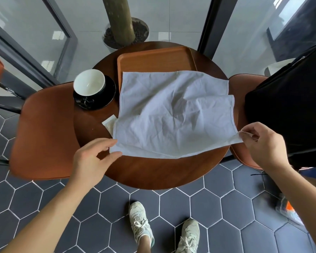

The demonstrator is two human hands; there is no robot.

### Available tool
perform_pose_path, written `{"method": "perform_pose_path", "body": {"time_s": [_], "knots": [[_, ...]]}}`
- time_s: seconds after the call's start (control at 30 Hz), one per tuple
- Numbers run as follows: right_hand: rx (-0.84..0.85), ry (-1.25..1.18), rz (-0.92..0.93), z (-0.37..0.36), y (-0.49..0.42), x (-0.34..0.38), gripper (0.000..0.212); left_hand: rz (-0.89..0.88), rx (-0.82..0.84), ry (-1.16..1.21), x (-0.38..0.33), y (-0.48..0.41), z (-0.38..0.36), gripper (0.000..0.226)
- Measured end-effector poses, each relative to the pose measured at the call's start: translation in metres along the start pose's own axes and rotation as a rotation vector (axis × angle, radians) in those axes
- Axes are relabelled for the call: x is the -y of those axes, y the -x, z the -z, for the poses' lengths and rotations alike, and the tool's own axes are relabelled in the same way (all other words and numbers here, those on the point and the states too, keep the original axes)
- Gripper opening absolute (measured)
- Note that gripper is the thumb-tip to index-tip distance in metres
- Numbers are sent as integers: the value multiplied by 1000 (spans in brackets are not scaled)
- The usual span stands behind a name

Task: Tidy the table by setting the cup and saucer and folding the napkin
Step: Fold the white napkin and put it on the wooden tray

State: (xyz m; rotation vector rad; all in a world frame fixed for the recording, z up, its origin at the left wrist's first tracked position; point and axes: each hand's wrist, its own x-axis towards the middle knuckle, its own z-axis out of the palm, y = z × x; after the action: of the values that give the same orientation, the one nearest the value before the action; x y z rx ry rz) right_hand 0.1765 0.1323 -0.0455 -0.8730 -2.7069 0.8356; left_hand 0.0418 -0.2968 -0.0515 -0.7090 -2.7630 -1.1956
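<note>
So the napkin (pixel 171 114) is spread out flat and wrinkly, and it's my reference for everything here. My right hand (pixel 261 143) has its near right corner pinched between thumb and fingertips, pulled out sideways and lifted a little. My left hand (pixel 93 157) is at the near left corner with the fingers loosely curled, forefinger on one side of the corner and thumb on the other. It's a bit blurry there, so I honestly can't tell if I've got the cloth pinched or I'm just touching it.

The white cup (pixel 89 83) sits upright on its black saucer (pixel 106 99), just off the napkin's far left corner. The far edge of the napkin lies over a wooden tray (pixel 153 59). A small paper sachet (pixel 109 124) pokes out from under the napkin's left edge. All of it is on the round wooden table (pixel 153 172), which shows bare along the napkin's near side.
</note>
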Motion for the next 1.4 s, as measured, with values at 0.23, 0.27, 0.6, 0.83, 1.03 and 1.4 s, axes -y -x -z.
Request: {"method": "perform_pose_path", "body": {"time_s": [0.23, 0.27, 0.6, 0.83, 1.03, 1.4], "knots": [[16, -14, -82, 1, -1, -1, 6, 3, 297, -360, 6, 13, -13, 93], [18, -15, -82, 1, 0, -1, 6, 71, 234, -351, 9, 10, -16, 90], [9, -13, -60, 0, 4, -4, 7, 484, 66, -88, 15, -12, -25, 39], [-17, -51, 0, 7, 9, -1, 6, 451, -12, 9, 20, -7, -24, 34], [-61, -155, 77, 20, 19, -4, 14, 381, -159, 114, 12, 2, -11, 29], [-13, -412, 59, 38, 31, -9, 30, 377, -216, 193, 3, 20, 13, 31]]}}
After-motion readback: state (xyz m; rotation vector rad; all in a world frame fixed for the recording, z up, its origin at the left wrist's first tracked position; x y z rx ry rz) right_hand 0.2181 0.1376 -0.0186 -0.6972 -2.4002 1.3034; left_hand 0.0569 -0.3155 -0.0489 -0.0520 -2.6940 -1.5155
